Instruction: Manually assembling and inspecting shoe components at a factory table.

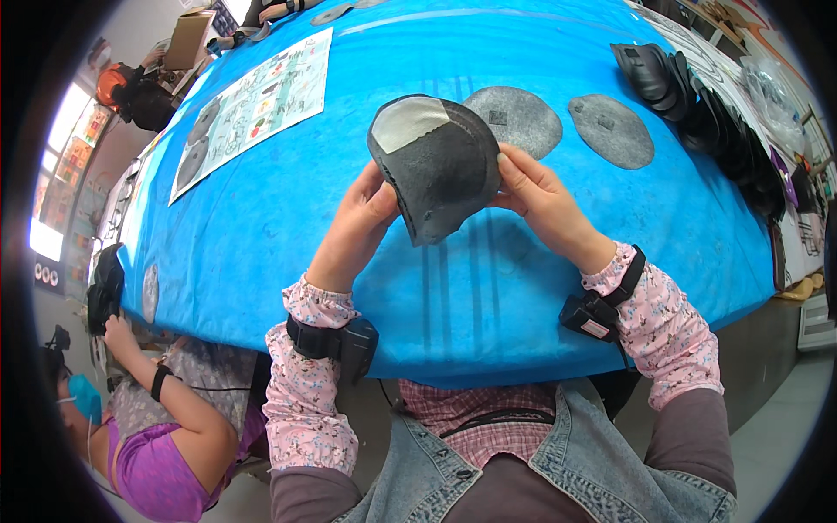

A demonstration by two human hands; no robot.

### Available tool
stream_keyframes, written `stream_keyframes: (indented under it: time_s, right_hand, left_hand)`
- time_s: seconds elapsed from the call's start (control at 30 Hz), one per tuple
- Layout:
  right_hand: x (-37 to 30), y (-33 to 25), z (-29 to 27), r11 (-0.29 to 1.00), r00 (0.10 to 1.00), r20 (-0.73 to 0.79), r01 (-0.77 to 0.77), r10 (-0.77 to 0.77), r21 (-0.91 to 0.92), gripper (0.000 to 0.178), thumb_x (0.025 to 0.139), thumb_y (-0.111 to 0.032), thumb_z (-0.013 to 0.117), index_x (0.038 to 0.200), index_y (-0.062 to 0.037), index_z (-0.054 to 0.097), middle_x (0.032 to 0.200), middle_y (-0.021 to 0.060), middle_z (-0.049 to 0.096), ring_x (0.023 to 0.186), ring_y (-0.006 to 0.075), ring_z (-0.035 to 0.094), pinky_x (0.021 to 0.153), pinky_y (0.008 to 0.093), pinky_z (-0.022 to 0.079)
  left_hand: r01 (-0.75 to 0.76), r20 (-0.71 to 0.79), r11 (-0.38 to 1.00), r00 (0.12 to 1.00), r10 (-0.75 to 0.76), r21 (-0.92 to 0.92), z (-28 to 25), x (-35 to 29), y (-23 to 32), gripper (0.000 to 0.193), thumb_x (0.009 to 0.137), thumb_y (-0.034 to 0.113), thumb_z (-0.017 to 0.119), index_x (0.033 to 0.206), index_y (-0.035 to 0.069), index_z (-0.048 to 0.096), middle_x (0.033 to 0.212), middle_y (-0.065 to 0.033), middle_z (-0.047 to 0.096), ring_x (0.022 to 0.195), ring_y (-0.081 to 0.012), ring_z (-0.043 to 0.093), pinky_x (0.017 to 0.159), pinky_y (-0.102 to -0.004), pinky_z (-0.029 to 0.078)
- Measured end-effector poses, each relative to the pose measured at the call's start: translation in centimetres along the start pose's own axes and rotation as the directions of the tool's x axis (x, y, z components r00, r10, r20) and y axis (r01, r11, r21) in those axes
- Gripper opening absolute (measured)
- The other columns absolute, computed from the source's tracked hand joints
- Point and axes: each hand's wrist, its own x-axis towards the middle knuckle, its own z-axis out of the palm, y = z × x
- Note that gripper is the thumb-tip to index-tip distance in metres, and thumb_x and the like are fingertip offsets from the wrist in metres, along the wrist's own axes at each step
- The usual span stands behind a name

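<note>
Workbench under a bright blue plastic cover (593,227); wearer seated at the near edge, denim vest (593,444) over a dark top, pink floral sleeve covers (309,414) on both forearms, a black strapped device (349,342) near each wrist.

Black molded cup-shaped piece (445,183) held up above the middle of the cover, clear of it as far as I can judge. Rounded end points away from the wearer, narrower end toward. Pale grey patch (408,122) on its upper left; raised curved band along the right side.

Left hand (359,218) grips the left edge, thumb on the near face, fingers mostly hidden behind. Right hand (542,196) pinches the right edge, thumb on top, other fingers curled beneath.

Beyond the right hand, two flat grey oval pads (615,131) lie on the cover, side by side with a gap between, each with a small dark square; the held piece overlaps the nearer-left one from my view. Far right: long nested row of black molded shells (702,126), clear plastic bag (772,100) near it. Printed sheet (270,105) lies far left.

At the left corner, a co-worker in a purple top (170,462) and blue face mask (85,397) has one hand on a black item (105,288), details unclear.
</note>
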Motion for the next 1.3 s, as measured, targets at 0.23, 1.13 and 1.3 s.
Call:
stream_keyframes:
  time_s: [0.23,1.13,1.3]
  right_hand:
    - [0.1,-0.3,0.2,0.999,0.999,-0.021,-0.038,0.038,-0.004,0.042,0.099,-0.030,0.040,0.135,-0.0082,0.040,0.127,0.0031,0.051,0.116,0.0126,0.049,0.093,0.0319,0.044]
    - [0.0,-0.8,0.1,0.988,0.991,0.005,-0.131,0.131,0.076,0.054,0.098,-0.044,0.030,0.122,0.0000,0.050,0.096,0.0056,0.061,0.084,0.0118,0.058,0.081,0.0294,0.047]
    - [0.4,-1.0,0.3,0.987,0.990,0.006,-0.141,0.141,0.071,0.055,0.098,-0.045,0.030,0.121,0.0000,0.050,0.095,0.0049,0.061,0.084,0.0115,0.058,0.082,0.0295,0.046]
  left_hand:
    - [0.000,0.046,0.999,0.999,0.002,-0.047,0.2,0.2,0.2,0.078,0.086,0.047,0.059,0.139,0.000,0.026,0.134,-0.0127,0.043,0.123,-0.0223,0.044,0.101,-0.0372,0.036]
    - [-0.290,-0.389,0.739,0.920,0.040,-0.609,-3.5,1.6,0.7,0.058,0.086,0.047,0.055,0.129,0.007,0.047,0.133,-0.0112,0.046,0.124,-0.0285,0.043,0.105,-0.0479,0.032]
    - [-0.282,-0.357,0.705,0.933,0.044,-0.651,-3.7,1.4,1.1,0.058,0.088,0.047,0.053,0.131,0.008,0.045,0.134,-0.0115,0.046,0.123,-0.0285,0.043,0.104,-0.0479,0.033]
